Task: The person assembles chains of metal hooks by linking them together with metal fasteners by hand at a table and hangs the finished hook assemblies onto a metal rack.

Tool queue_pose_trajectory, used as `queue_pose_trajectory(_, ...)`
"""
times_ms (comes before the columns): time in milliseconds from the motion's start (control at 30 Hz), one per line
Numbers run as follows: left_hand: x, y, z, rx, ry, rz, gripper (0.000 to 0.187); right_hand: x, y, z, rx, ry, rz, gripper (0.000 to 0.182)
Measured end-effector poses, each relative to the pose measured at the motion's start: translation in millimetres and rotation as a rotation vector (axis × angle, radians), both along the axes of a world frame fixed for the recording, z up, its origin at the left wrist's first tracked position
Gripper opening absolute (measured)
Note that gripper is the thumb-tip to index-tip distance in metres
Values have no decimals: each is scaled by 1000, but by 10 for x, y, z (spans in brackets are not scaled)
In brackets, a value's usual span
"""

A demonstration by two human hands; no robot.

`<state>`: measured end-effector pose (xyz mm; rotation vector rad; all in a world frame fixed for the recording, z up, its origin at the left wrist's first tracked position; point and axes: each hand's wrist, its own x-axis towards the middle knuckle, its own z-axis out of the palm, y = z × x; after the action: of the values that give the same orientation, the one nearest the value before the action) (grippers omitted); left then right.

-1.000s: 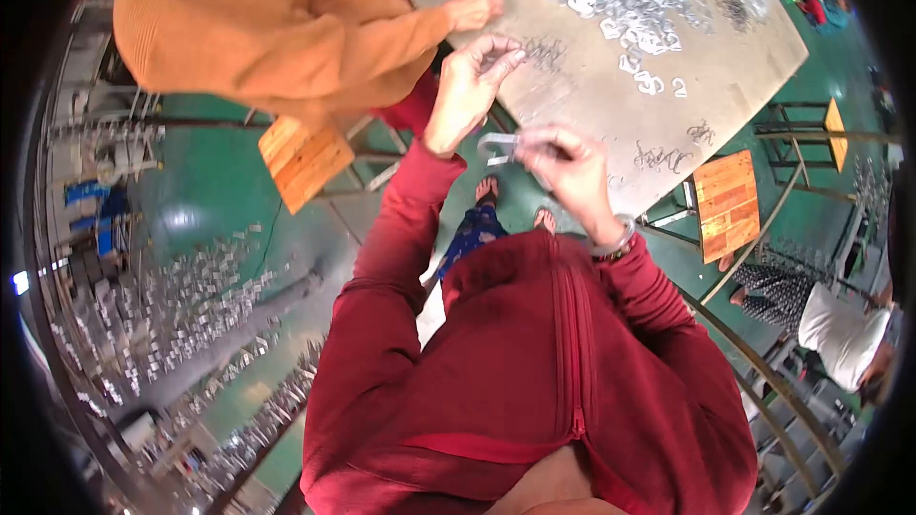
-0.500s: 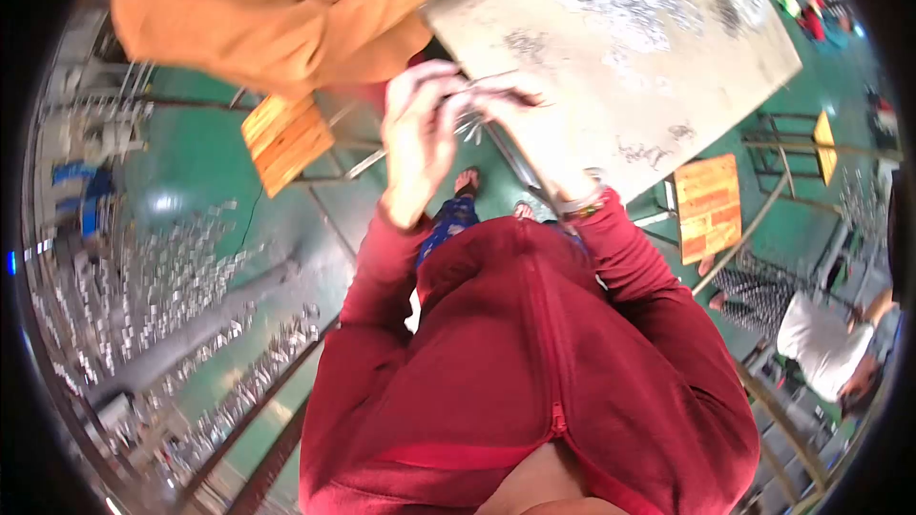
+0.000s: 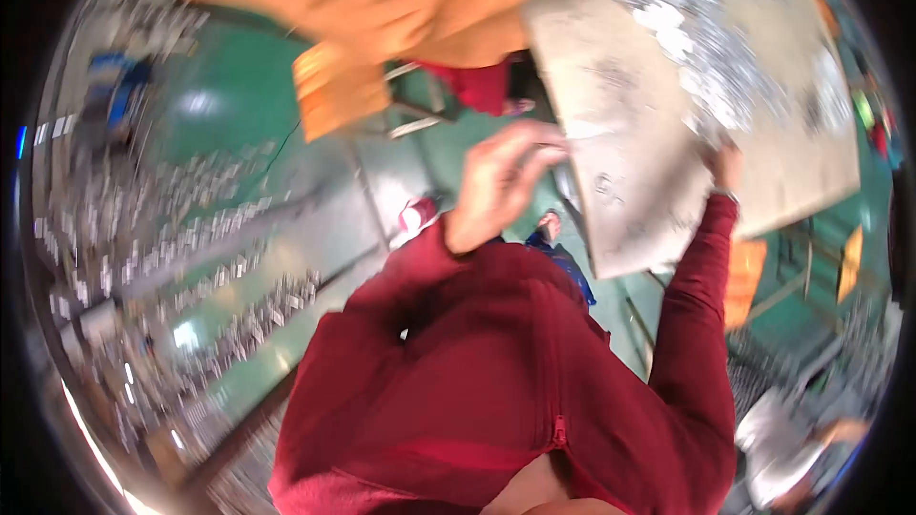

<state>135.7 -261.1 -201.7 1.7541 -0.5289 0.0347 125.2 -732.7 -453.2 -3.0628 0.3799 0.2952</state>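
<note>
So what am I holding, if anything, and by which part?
Can't tell: your left hand is blurred, and your right hand blurs into the shiny pile.

Silvery pieces [image 3: 711, 67] lie heaped (rather blurred) on the table [image 3: 649, 148].

No readable text or signs anywhere.

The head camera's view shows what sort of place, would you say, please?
Probably a small-parts workshop: a worktable bears a heap of shiny pieces, a person in orange is beside it, and rows of glinting pieces are at left.
</note>
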Motion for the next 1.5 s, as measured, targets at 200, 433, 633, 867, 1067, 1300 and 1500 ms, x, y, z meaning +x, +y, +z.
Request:
queue_pose_trajectory(200, -111, 9, -27, -123, -11, 5, 8, 10, 172, -30, 626, -256, -620, 33)
queue_pose_trajectory(433, -240, -12, -18, -171, -57, 10, 8, 31, 478, 272, 470, -164, -551, 47)
queue_pose_trajectory(633, -390, -92, -17, -187, -10, -13, 10, -23, 204, -120, 379, -280, -243, 37)
queue_pose_trajectory(867, -503, -140, -264, -110, 41, -92, 9, -405, 2019, 1555, 1425, -494, -406, 43)
queue_pose_trajectory(1067, -493, -186, -374, -30, 0, -108, 10, -734, 2924, 2429, 1647, -510, -252, 17)
queue_pose_trajectory(1300, -447, -78, -351, 117, -129, -50, 7, -769, 3200, 2455, 1571, -662, -293, 19)
queue_pose_trajectory(1500, -413, 125, -521, -221, 199, 36, 11, -823, 3358, 2478, 1594, -568, -413, 17)
